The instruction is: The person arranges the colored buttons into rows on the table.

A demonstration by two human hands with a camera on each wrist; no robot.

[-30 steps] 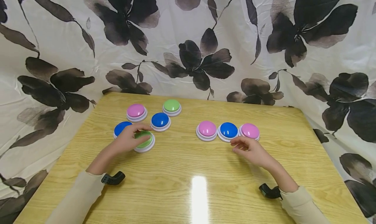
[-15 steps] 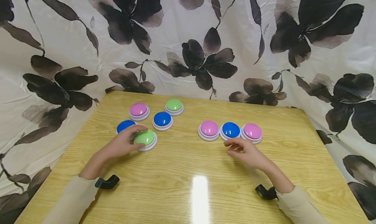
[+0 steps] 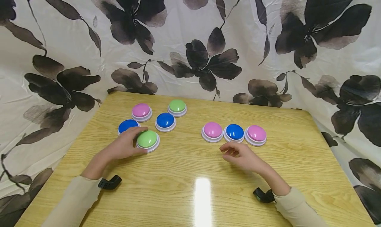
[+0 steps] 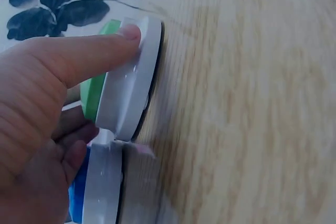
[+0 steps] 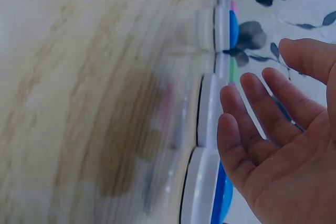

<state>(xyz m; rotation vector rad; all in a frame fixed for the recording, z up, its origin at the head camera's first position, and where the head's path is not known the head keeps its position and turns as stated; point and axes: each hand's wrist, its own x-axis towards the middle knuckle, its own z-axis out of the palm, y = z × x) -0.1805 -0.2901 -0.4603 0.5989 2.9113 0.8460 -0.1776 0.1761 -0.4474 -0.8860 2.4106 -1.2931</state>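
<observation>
My left hand (image 3: 126,145) grips a round green push button (image 3: 147,138) by its white base, thumb at the near side and fingers round the far side. In the left wrist view the thumb (image 4: 100,53) lies along the white base (image 4: 128,80), which sits at the table surface. A blue push button (image 3: 128,125) stands just behind that hand, partly covered by it. My right hand (image 3: 242,157) holds nothing, its fingers loosely bent, just in front of a second blue push button (image 3: 234,132). Pink push buttons (image 3: 212,130) (image 3: 256,133) flank that blue one in a row.
Farther back on the left are a pink button (image 3: 141,110), another blue button (image 3: 165,120) and another green button (image 3: 177,106). Everything rests on a wooden table (image 3: 184,200). A floral curtain (image 3: 166,28) hangs behind and beside it.
My left hand has drawn back from over the green button and closed round its base. My right hand has moved left and slightly nearer, uncovering the right pink button.
</observation>
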